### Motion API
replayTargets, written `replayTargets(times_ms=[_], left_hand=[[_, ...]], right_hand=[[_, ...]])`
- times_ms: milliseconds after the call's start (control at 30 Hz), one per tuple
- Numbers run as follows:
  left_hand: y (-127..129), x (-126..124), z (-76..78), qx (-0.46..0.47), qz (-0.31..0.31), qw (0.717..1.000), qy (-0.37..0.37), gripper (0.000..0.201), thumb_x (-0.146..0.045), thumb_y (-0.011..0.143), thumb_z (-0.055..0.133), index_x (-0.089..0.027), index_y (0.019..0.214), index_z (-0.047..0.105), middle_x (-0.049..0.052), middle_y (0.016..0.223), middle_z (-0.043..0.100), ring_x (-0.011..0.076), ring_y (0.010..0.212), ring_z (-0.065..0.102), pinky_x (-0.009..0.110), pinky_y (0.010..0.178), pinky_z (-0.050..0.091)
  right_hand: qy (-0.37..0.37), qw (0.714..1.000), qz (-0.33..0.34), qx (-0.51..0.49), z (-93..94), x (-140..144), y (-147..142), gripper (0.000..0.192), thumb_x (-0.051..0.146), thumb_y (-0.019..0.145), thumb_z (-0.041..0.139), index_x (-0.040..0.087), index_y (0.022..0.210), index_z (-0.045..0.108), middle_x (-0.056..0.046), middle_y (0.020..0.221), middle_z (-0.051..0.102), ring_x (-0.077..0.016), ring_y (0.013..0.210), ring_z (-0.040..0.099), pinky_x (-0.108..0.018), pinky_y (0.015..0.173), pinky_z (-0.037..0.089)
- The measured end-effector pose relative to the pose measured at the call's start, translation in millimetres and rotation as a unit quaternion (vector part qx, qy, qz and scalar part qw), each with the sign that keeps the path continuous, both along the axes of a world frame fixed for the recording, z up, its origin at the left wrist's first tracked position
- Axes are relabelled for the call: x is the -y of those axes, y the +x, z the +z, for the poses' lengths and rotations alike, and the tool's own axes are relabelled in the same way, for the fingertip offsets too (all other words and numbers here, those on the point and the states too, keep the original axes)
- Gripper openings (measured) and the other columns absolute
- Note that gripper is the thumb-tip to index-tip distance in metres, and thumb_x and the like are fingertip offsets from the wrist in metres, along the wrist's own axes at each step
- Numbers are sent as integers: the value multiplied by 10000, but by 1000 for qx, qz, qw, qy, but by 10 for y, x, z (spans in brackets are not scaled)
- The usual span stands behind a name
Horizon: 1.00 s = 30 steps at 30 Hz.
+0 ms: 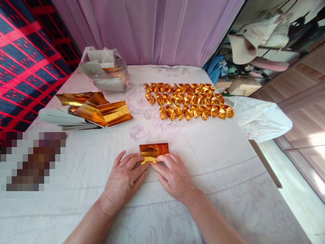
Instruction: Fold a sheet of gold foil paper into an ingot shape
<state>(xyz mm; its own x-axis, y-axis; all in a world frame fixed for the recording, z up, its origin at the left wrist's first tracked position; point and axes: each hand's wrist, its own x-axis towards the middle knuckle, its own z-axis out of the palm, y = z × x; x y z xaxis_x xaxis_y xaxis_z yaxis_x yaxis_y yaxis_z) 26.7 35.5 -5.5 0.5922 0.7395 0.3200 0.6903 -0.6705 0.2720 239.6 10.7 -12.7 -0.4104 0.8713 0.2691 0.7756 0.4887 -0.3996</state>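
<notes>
A small shiny gold foil paper sheet (154,149) lies in front of me, its near edge pinched and curled up. My left hand (125,173) grips the left end of that edge between fingers and thumb. At the right end, my right hand (175,174) pinches the same edge, the two sets of fingertips almost meeting. Beyond the sheet, several folded gold foil ingots (188,100) stand in three rows. To the left is a loose pile of gold foil sheets (114,113), some showing pale backs.
A clear plastic bag (109,73) of more paper stands at the back left. The table has a pale floral cloth (101,223). A purple curtain (152,30) hangs behind. At the right edge are a white plastic bag (266,117) and a cluttered shelf (269,56).
</notes>
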Motion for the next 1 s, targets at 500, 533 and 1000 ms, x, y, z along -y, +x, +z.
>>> replayTargets(times_ms=[500,533,1000], left_hand=[[-2,4,3,1,9,1000,-16,234,-258,954,531,-297,1089,718,36,1081,706,239,1052,621,552,1075,350],[-1,4,0,2,10,1000,-16,234,-256,955,530,-296,1087,719,35,1080,707,239,1052,621,554,1075,349],[-9,-15,-14,6,8,1000,-8,229,-238,960,522,-281,1061,723,35,1059,728,235,1028,645,548,1065,361]], right_hand=[[34,999,-20,-22,21,-55,195,215,161,908,543,228,989,731,-46,936,680,-191,888,568,-363,808,446],[38,999,-17,-21,22,-60,214,217,155,905,543,228,989,729,-44,938,681,-188,887,573,-361,808,445],[67,997,-39,-17,38,-92,362,214,115,867,536,217,888,723,-31,874,702,-174,826,609,-339,767,443]])
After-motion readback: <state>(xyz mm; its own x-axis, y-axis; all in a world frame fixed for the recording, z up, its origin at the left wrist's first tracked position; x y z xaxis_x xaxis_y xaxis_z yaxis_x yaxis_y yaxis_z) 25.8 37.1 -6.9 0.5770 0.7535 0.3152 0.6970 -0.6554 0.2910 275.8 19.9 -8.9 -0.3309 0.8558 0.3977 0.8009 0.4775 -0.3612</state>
